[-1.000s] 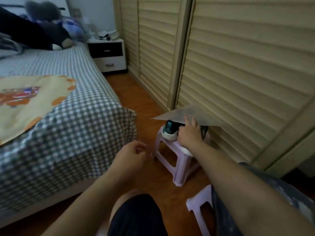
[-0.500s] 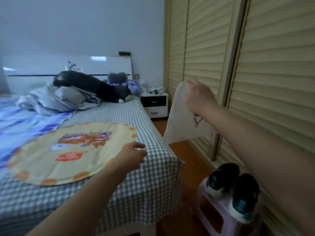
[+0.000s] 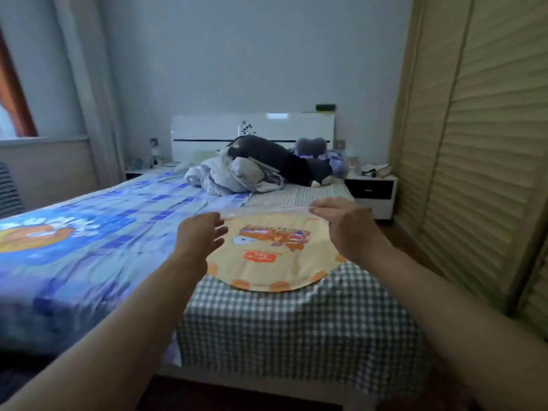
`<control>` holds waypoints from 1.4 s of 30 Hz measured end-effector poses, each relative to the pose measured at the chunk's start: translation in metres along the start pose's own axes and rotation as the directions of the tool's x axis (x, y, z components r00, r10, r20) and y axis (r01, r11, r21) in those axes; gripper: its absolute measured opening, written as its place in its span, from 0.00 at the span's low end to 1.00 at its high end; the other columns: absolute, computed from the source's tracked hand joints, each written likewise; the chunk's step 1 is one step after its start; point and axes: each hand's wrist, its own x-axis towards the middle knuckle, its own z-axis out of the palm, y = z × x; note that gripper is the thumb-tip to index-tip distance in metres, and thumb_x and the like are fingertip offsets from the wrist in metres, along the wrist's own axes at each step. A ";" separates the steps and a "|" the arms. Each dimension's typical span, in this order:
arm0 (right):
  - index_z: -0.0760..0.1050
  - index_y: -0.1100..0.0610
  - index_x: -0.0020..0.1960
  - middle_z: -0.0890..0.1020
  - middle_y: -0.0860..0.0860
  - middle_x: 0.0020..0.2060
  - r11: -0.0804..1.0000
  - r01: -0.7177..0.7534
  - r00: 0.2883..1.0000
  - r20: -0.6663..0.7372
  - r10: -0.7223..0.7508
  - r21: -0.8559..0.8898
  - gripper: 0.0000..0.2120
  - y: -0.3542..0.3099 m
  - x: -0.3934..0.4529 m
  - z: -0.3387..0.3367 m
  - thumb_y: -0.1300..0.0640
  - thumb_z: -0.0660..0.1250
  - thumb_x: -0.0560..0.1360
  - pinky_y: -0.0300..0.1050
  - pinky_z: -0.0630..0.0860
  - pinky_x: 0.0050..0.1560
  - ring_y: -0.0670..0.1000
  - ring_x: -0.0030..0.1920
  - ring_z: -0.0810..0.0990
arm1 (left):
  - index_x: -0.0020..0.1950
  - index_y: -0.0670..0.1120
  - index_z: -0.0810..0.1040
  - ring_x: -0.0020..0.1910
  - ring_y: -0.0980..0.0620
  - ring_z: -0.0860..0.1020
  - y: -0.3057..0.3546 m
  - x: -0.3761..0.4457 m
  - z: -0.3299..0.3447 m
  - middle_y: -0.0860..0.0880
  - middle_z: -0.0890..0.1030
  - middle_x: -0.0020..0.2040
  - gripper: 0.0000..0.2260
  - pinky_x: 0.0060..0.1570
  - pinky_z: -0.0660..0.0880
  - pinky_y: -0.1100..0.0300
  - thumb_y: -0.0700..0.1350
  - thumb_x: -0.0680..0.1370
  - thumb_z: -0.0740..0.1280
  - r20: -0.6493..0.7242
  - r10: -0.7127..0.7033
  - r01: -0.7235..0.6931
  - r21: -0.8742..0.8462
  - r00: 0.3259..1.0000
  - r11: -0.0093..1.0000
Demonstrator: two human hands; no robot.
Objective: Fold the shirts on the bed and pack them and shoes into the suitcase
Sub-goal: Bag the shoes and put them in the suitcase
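Both forearms are extended forward over the near end of the bed (image 3: 296,321), which is covered at this end by a grey-and-white checked sheet. A thin translucent sheet, apparently a plastic bag (image 3: 267,209), is pinched at its right end by the curled fingers of the right hand (image 3: 345,223) and stretched nearly edge-on towards the left. The left hand (image 3: 201,235) is held with fingers spread and relaxed at the bag's left end; contact cannot be confirmed. Directly beneath the bag, a round yellow printed mat (image 3: 267,262) with orange scallops is laid flat on the checked sheet. A blue patterned bedspread (image 3: 89,232) covers the left portion. Farther off, a heap of pale and dark clothing (image 3: 252,170) is piled against the white headboard (image 3: 252,129). A nightstand (image 3: 370,194) stands far right, beside louvred wardrobe doors (image 3: 474,173).
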 end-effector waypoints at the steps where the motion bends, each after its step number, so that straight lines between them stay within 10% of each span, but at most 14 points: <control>1: 0.85 0.62 0.55 0.86 0.55 0.53 1.000 -0.020 0.997 0.072 0.020 0.004 0.20 -0.011 -0.023 0.029 0.75 0.68 0.67 0.55 0.83 0.52 0.59 0.52 0.84 | 0.53 0.44 0.78 0.45 0.49 0.82 -0.023 0.004 -0.018 0.46 0.81 0.50 0.05 0.45 0.76 0.57 0.39 0.83 0.62 -0.011 -0.030 0.031 0.050 0.999 0.998; 9: 0.84 0.56 0.58 0.75 0.47 0.70 0.913 -0.403 0.698 0.623 0.352 -0.064 0.21 -0.054 -0.132 0.146 0.72 0.58 0.76 0.49 0.63 0.76 0.52 0.74 0.63 | 0.67 0.43 0.75 0.40 0.51 0.78 -0.181 0.033 -0.085 0.47 0.80 0.43 0.14 0.33 0.75 0.58 0.34 0.83 0.61 0.089 -0.340 0.327 0.132 0.936 0.936; 12: 0.79 0.56 0.38 0.80 0.50 0.58 0.673 -0.740 0.571 0.526 0.630 -0.002 0.16 -0.062 -0.120 0.145 0.71 0.58 0.75 0.48 0.76 0.56 0.54 0.62 0.73 | 0.64 0.42 0.78 0.36 0.51 0.81 -0.196 0.032 -0.071 0.46 0.82 0.42 0.12 0.33 0.76 0.59 0.34 0.82 0.62 0.053 -0.387 0.374 0.166 0.921 0.913; 14: 0.77 0.55 0.42 0.77 0.50 0.53 0.533 -0.846 0.495 0.420 0.760 0.033 0.12 -0.057 -0.121 0.146 0.69 0.60 0.75 0.46 0.76 0.46 0.54 0.54 0.75 | 0.59 0.42 0.79 0.37 0.51 0.81 -0.191 0.030 -0.061 0.45 0.82 0.46 0.09 0.40 0.76 0.55 0.35 0.82 0.63 0.020 -0.388 0.382 0.137 0.922 0.914; 20: 0.54 0.46 0.80 0.57 0.48 0.79 0.920 -0.385 0.718 0.603 0.348 -0.073 0.38 -0.078 -0.122 0.151 0.42 0.68 0.75 0.55 0.52 0.80 0.54 0.80 0.51 | 0.47 0.46 0.82 0.47 0.43 0.84 -0.178 0.023 -0.050 0.45 0.85 0.41 0.06 0.55 0.80 0.43 0.39 0.81 0.66 -0.150 -0.117 0.151 0.246 0.982 0.957; 22: 0.51 0.47 0.81 0.65 0.48 0.77 0.942 -0.318 0.725 0.612 0.317 -0.111 0.35 -0.089 -0.109 0.155 0.41 0.63 0.80 0.52 0.62 0.76 0.54 0.76 0.62 | 0.46 0.48 0.82 0.48 0.45 0.84 -0.167 0.015 -0.043 0.47 0.85 0.42 0.05 0.57 0.80 0.41 0.41 0.80 0.68 -0.140 0.004 0.032 0.257 0.990 0.966; 25: 0.74 0.50 0.64 0.83 0.51 0.47 0.859 -0.509 0.761 0.438 0.479 -0.056 0.13 -0.084 -0.077 0.148 0.50 0.56 0.85 0.51 0.78 0.45 0.56 0.50 0.82 | 0.60 0.55 0.76 0.58 0.57 0.81 -0.150 -0.003 -0.033 0.52 0.81 0.60 0.13 0.61 0.79 0.54 0.39 0.80 0.69 -0.011 0.271 -0.268 0.131 0.962 0.955; 26: 0.77 0.52 0.58 0.83 0.51 0.43 0.760 -0.646 0.709 0.428 0.561 0.073 0.13 -0.083 -0.064 0.143 0.50 0.55 0.85 0.51 0.80 0.42 0.55 0.44 0.83 | 0.67 0.58 0.71 0.64 0.60 0.77 -0.144 -0.009 -0.030 0.55 0.76 0.67 0.20 0.63 0.77 0.58 0.40 0.80 0.70 0.047 0.355 -0.358 0.070 0.934 0.931; 28: 0.79 0.57 0.55 0.85 0.56 0.48 0.180 -0.842 0.486 0.569 0.663 0.509 0.14 -0.092 -0.043 0.136 0.51 0.57 0.85 0.57 0.84 0.46 0.57 0.46 0.85 | 0.77 0.63 0.60 0.75 0.63 0.65 -0.145 -0.013 -0.023 0.60 0.64 0.77 0.33 0.72 0.68 0.59 0.47 0.76 0.71 0.219 0.461 -0.499 0.165 0.860 0.851; 30: 0.79 0.59 0.59 0.85 0.61 0.54 -0.459 -0.607 0.400 0.748 0.530 0.649 0.13 -0.109 -0.027 0.124 0.54 0.58 0.85 0.58 0.83 0.52 0.59 0.51 0.86 | 0.82 0.59 0.53 0.81 0.59 0.52 -0.149 -0.016 -0.018 0.57 0.53 0.82 0.41 0.77 0.58 0.52 0.56 0.73 0.71 0.416 0.515 -0.660 0.410 0.750 0.630; 32: 0.75 0.62 0.67 0.83 0.61 0.58 -0.742 -0.365 0.456 0.803 0.384 0.562 0.18 -0.118 -0.021 0.115 0.52 0.56 0.86 0.57 0.80 0.60 0.60 0.58 0.84 | 0.83 0.56 0.53 0.82 0.49 0.47 -0.148 -0.012 -0.013 0.51 0.50 0.83 0.43 0.78 0.55 0.43 0.58 0.72 0.71 0.526 0.568 -0.766 0.530 0.633 0.364; 35: 0.68 0.64 0.75 0.77 0.61 0.69 -0.866 -0.176 0.587 0.756 0.289 0.468 0.24 -0.110 -0.021 0.100 0.50 0.51 0.86 0.56 0.73 0.70 0.60 0.69 0.76 | 0.79 0.48 0.66 0.81 0.42 0.57 -0.122 0.007 -0.006 0.44 0.64 0.79 0.34 0.77 0.60 0.43 0.41 0.74 0.74 0.521 0.703 -0.799 0.592 0.484 0.112; 40: 0.71 0.61 0.73 0.78 0.58 0.68 -0.899 0.113 0.682 0.625 0.380 0.423 0.22 -0.091 -0.037 0.073 0.53 0.55 0.84 0.57 0.78 0.64 0.56 0.67 0.79 | 0.64 0.45 0.83 0.66 0.42 0.78 -0.072 0.025 0.006 0.45 0.82 0.64 0.17 0.58 0.77 0.44 0.31 0.79 0.68 0.569 0.821 -0.836 0.469 0.039 -0.285; 42: 0.73 0.61 0.73 0.78 0.58 0.68 -0.913 0.216 0.640 0.655 0.401 0.347 0.21 -0.080 -0.050 0.074 0.54 0.57 0.83 0.58 0.81 0.59 0.56 0.65 0.80 | 0.66 0.45 0.81 0.65 0.43 0.77 -0.065 0.013 0.022 0.45 0.80 0.65 0.15 0.58 0.76 0.50 0.38 0.81 0.67 0.560 0.826 -0.860 0.453 0.067 -0.237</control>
